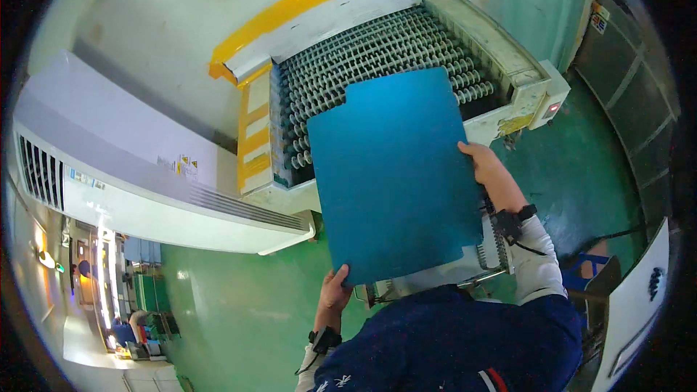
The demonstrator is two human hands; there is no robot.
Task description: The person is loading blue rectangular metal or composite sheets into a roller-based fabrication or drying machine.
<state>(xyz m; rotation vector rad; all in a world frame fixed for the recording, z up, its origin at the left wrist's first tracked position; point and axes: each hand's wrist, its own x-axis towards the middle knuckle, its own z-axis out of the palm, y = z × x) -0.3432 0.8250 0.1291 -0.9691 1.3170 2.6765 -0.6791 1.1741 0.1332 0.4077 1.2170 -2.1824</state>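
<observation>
A large flat blue panel [392, 181] with a notched upper left corner is held up in front of me. Its far edge overlaps the near end of a roller conveyor [370, 51] made of rows of small grey wheels. My left hand [335, 289] grips the panel's near left corner, thumb on top. On the right edge, about midway up, my right hand [483, 163] holds it the same way. The fingers of both hands are mostly hidden beneath the panel. Dark devices are strapped at both wrists.
A tall white cabinet-like unit [181, 207] with vents stands left of the conveyor. Under the panel's near right corner, part of a metal rack [494, 247] shows. A white board [639, 305] leans at the lower right. The floor [225, 312] is green.
</observation>
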